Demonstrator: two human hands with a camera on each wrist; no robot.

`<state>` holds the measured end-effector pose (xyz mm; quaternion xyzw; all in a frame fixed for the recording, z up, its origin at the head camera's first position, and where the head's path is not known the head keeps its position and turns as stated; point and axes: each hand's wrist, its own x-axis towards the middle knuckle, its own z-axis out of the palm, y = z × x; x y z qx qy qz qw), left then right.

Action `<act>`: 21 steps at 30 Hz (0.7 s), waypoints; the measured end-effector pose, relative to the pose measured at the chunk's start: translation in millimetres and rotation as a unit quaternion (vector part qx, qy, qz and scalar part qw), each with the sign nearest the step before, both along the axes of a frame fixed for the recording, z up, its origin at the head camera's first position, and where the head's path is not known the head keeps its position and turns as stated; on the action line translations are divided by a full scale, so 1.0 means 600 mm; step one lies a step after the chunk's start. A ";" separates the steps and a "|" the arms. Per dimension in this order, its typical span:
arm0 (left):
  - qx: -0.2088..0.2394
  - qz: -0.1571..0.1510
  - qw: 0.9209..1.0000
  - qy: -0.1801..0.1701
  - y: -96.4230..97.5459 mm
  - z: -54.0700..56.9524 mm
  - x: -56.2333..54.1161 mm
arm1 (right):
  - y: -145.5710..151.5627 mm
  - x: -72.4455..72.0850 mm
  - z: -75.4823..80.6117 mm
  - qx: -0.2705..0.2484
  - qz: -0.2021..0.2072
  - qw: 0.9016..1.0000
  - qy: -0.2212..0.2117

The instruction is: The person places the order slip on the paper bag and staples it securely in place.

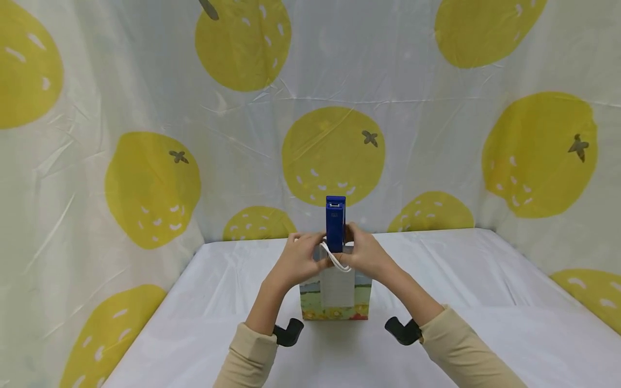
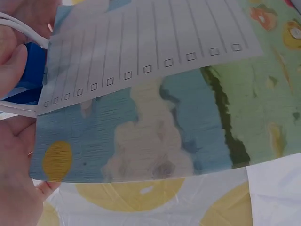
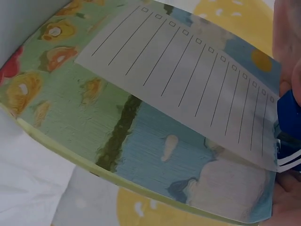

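Observation:
A blue stapler stands upright over the top edge of a painted gift bag. My left hand grips the stapler from the left, thumb in front near the bag's top. From the right, my right hand holds it too, fingers beside its body. A white cord handle loops down in front between the thumbs. On the bag's front lies a white lined sheet with checkboxes, its upper end close to the stapler. The far fingers are partly hidden behind the bag and stapler.
The bag is on a white-covered table. A white curtain printed with yellow fruit closes off the back and both sides. Black wrist-worn mounts sit at both forearms near the bag's lower corners.

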<state>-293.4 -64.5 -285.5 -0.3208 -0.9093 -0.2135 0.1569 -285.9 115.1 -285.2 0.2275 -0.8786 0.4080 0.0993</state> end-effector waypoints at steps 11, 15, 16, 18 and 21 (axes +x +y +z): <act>-0.011 0.012 1.000 0.016 -0.005 -0.005 0.001 | 0.001 0.004 0.010 -0.007 -0.005 1.000 -0.014; -0.003 0.014 1.000 0.003 -0.005 -0.004 0.002 | 0.005 0.002 0.014 -0.026 0.005 0.999 -0.022; -0.003 0.015 1.000 0.001 -0.005 -0.004 0.001 | 0.006 0.002 0.016 -0.032 0.006 0.999 -0.023; -0.003 0.019 1.000 -0.001 -0.006 -0.005 0.001 | 0.009 0.002 0.018 -0.039 0.001 0.999 -0.024; -0.006 0.023 1.000 0.006 -0.007 -0.007 -0.001 | 0.011 0.002 0.019 -0.043 -0.015 0.999 -0.022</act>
